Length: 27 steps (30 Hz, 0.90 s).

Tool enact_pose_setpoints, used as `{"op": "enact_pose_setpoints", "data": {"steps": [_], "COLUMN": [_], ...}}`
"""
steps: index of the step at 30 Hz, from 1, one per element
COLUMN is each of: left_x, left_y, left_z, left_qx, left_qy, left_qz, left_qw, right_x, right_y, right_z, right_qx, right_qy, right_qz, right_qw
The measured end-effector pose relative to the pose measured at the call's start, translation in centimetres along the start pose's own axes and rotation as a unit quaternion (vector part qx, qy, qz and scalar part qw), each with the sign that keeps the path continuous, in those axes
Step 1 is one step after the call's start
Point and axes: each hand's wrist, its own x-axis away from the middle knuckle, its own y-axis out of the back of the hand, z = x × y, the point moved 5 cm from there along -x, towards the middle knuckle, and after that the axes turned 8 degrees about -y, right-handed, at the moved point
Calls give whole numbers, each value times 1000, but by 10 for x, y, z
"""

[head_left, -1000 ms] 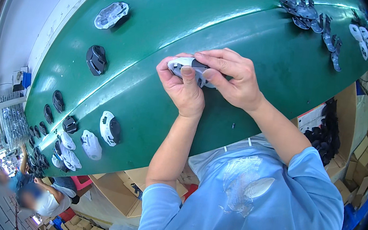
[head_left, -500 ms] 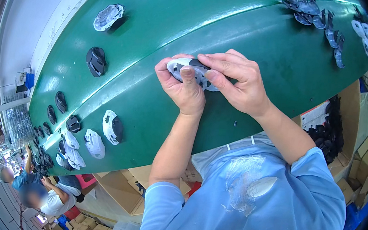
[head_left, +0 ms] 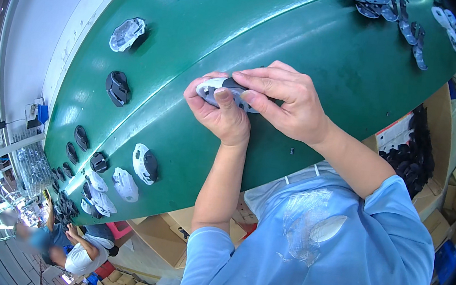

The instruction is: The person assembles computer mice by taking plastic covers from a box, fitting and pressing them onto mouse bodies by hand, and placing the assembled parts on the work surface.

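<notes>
Over the green table, both hands hold a white and black computer mouse shell with its hollow underside partly in view. My left hand wraps round its left end, thumb laid across the front. The fingers and thumb of my right hand pinch the black part at its right end. My fingers hide some of the shell. To the left of the hands lie a white and grey shell with its hollow side up and a black shell. A white and black shell rests nearer the front edge.
More white shells and black shells spread along the left of the table. Dark curved parts and white pieces lie at the far right. A carton of black parts stands at right. Two people work at lower left.
The view has shifted a little, so the table and its parts sit differently in it. Both hands keep their hold on the shell, with little change in grip.
</notes>
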Motion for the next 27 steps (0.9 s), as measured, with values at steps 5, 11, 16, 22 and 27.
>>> {"op": "enact_pose_setpoints", "data": {"steps": [5, 11, 16, 22, 27], "left_x": [-3, 2, -1, -19, -12], "left_y": [-11, -13, 0, 2, -6], "left_z": [-16, 4, 13, 7, 3], "left_qx": [-159, -59, -99, -23, -114], "left_qy": [10, 154, 184, 133, 64], "left_qz": [2, 27, 32, -70, -67], "left_qw": [987, 986, 977, 988, 989], "right_x": [-6, -18, -19, -12, -8], "right_y": [3, 2, -12, -8, -8], "right_z": [-4, -35, -41, -42, -40], "right_qx": [104, 159, 181, 136, 164], "right_qy": [53, 59, 59, 3, 51], "right_qz": [-24, -4, 54, 7, 14], "right_qw": [993, 986, 980, 991, 985]}}
